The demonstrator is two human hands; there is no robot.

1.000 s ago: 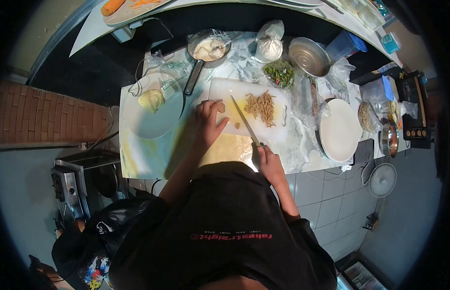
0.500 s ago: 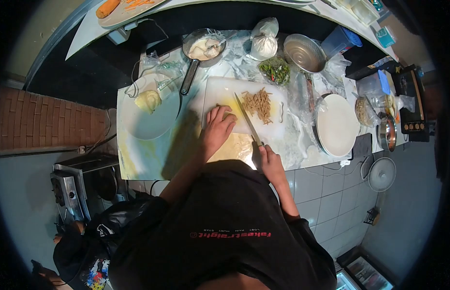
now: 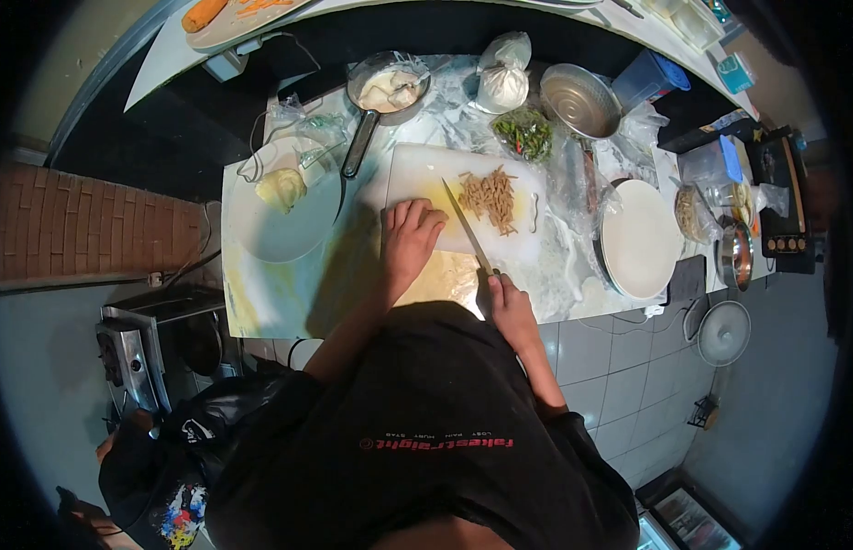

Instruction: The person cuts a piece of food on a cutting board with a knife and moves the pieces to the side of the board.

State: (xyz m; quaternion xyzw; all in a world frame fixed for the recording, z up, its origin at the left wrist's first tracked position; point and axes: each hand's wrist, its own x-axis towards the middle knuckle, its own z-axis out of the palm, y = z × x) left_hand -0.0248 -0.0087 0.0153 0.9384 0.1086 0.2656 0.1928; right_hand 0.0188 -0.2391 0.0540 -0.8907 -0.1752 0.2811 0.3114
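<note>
My right hand (image 3: 511, 304) is closed around the handle of a long kitchen knife (image 3: 466, 220), its blade lying slantwise over the white cutting board (image 3: 412, 165). Close to the blade's left side, my left hand (image 3: 411, 240) rests on the board with its fingers curled together; whatever is under them is hidden. To the right of the blade lies a loose pile of thin brown strips (image 3: 488, 197). A yellowish sheet (image 3: 449, 277) shows between the board and my shirt.
Left of the board, a large pale plate (image 3: 270, 240) holds a piece of cabbage (image 3: 281, 190). Behind stand a saucepan (image 3: 388, 115), a tied white bag (image 3: 503, 78), bagged green chillies (image 3: 523, 135) and a metal pan (image 3: 579, 101). White plates (image 3: 640, 240) are at right. Another person (image 3: 156, 472) is at lower left.
My left hand has shifted slightly, its fingers drawn a little closer together. The knife tip has moved slightly left, towards that hand. The strips stay in place.
</note>
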